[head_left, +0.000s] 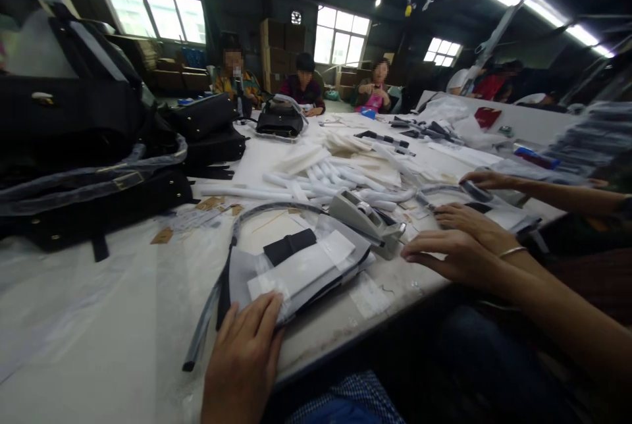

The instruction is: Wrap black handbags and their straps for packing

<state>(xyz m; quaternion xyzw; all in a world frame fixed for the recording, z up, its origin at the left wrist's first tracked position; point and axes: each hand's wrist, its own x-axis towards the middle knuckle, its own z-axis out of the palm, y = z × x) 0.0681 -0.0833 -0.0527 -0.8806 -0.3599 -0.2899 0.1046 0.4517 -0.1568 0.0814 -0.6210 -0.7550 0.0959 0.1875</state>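
Observation:
My left hand (pixel 241 351) lies flat at the near table edge, fingers pressing on a grey plastic-wrapped bundle (pixel 301 269) with white paper and a black strap piece (pixel 289 245) on top. A long dark strap (pixel 224 272) curves around the bundle. My right hand (pixel 444 256) reaches in from the right with fingers stretched out. Its fingertips are just short of a grey tape dispenser (pixel 368 216) and hold nothing.
A co-worker's two hands (pixel 469 213) work on wrapped parts at the right. Black handbags in plastic (pixel 93 167) are piled at the left. White paper rolls (pixel 320 177) cover the middle of the table (pixel 99 318). Several people sit at the far end.

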